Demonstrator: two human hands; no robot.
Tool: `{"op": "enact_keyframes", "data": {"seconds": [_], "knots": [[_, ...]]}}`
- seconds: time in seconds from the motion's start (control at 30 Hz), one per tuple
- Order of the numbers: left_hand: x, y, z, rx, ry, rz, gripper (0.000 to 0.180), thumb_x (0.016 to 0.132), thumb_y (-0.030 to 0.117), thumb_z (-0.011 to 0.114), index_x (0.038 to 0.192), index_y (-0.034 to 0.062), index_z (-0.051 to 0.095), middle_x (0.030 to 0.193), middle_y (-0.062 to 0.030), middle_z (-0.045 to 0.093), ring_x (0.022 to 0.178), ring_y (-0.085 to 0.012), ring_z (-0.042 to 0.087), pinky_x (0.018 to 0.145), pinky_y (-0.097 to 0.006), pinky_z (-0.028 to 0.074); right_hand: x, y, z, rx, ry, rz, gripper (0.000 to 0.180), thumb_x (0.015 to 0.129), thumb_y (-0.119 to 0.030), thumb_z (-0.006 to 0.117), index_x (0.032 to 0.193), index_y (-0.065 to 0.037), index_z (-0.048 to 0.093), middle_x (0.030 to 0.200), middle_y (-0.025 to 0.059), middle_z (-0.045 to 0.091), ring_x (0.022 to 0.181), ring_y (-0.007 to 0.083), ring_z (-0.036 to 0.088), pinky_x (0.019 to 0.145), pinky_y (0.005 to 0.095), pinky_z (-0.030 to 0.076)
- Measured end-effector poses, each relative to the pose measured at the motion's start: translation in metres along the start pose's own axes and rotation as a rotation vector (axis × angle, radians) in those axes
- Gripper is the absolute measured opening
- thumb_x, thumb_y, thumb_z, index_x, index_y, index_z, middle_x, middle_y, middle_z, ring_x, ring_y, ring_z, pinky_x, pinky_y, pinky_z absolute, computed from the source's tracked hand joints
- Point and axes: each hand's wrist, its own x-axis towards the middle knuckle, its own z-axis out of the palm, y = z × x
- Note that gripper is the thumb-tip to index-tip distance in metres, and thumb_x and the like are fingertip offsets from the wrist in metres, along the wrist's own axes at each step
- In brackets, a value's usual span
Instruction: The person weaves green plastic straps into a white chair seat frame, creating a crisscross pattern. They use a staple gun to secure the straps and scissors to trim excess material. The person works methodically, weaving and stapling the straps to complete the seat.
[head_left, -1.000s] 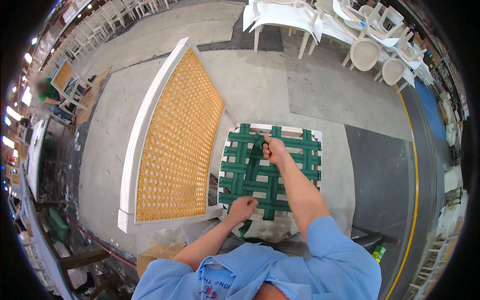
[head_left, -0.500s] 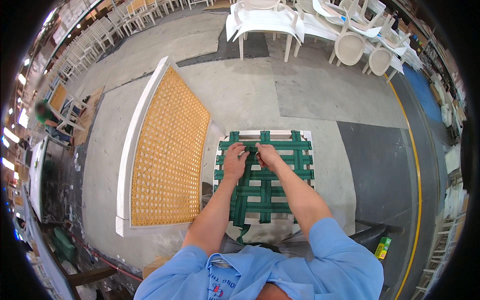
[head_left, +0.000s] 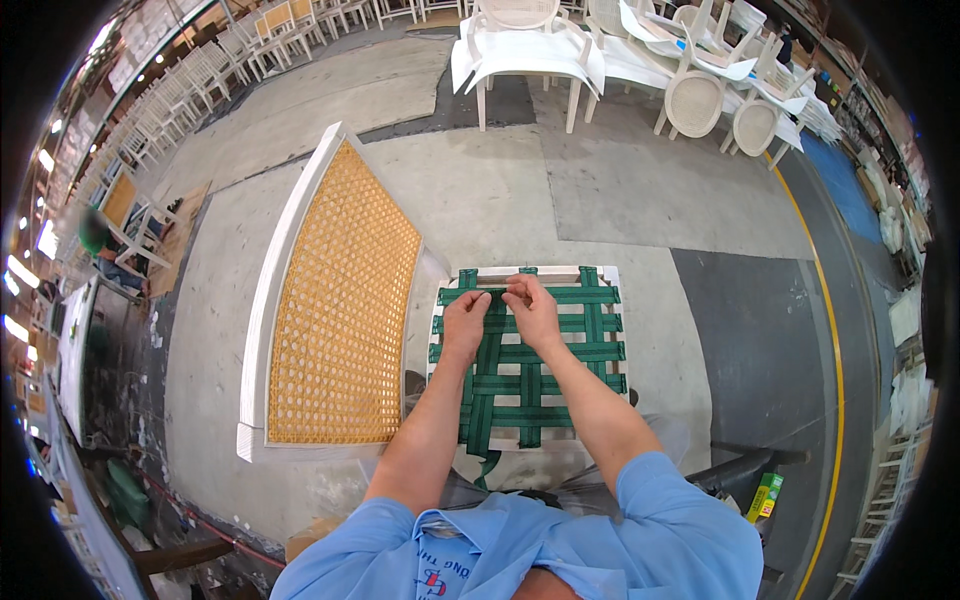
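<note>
A white chair seat frame (head_left: 609, 273) lies in front of me, criss-crossed with woven green webbing straps (head_left: 530, 354). One lengthwise green webbing strap (head_left: 487, 362) runs slightly aslant, and its loose tail (head_left: 487, 468) hangs over the near edge. Near the far end of this strap, my left hand (head_left: 464, 328) is closed in a pinch on it. My right hand (head_left: 534, 316) is beside it, thumb and fingers closed around the strap's far end, partly hiding it. Left of the seat stands the chair's back, a yellow cane panel (head_left: 340, 320) in a white frame.
White chairs (head_left: 525, 50) stand at the back, some stacked with white sheets at the right. More chairs (head_left: 200, 75) line the far left, where another person (head_left: 100, 240) sits. A green and yellow box (head_left: 765, 497) lies at the lower right.
My right hand has shifted slightly and its fingers are now higher, at the strap's far end. My left hand stays on the strap. The view has tilted slightly.
</note>
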Motion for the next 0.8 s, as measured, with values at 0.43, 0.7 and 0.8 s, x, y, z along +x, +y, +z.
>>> {"op": "enact_keyframes", "data": {"seconds": [0.43, 0.7, 0.8], "knots": [[0.014, 0.004, 0.0, 0.038, -0.091, 0.067, 0.017, 0.096, 0.016, 0.069, 0.103, 0.0013, 0.073, 0.092, -0.001, 0.07, 0.089, -0.0103, 0.06, 0.08, -0.028, 0.048, -0.001, -0.009, -0.007, -0.323, -0.057, -0.216, 0.014, 0.087, -0.006, 0.073, 0.1, -0.005, 0.069, 0.094, 0.0124, 0.068, 0.089, 0.0326, 0.067, 0.077, 0.0413, 0.054], [-0.002, 0.0, 0.002, 0.455, 0.005, 0.434, 0.021, 0.087, 0.011, 0.074, 0.107, 0.0071, 0.073, 0.103, -0.0094, 0.073, 0.1, -0.0241, 0.068, 0.091, -0.035, 0.052, 0.0, -0.011, -0.012, -0.261, -0.081, -0.138, 0.012, 0.087, -0.005, 0.072, 0.098, -0.003, 0.068, 0.095, 0.0121, 0.065, 0.089, 0.0322, 0.066, 0.078, 0.0395, 0.054], [0.001, -0.004, 0.003, 0.462, 0.003, 0.437, 0.021, 0.087, 0.012, 0.074, 0.107, 0.0061, 0.073, 0.106, -0.01, 0.073, 0.102, -0.0251, 0.068, 0.091, -0.035, 0.052, 0.0, -0.011, -0.015, -0.316, -0.096, -0.175, 0.01, 0.089, -0.008, 0.072, 0.097, -0.003, 0.068, 0.096, 0.0121, 0.065, 0.091, 0.0321, 0.066, 0.078, 0.0404, 0.054]]}}
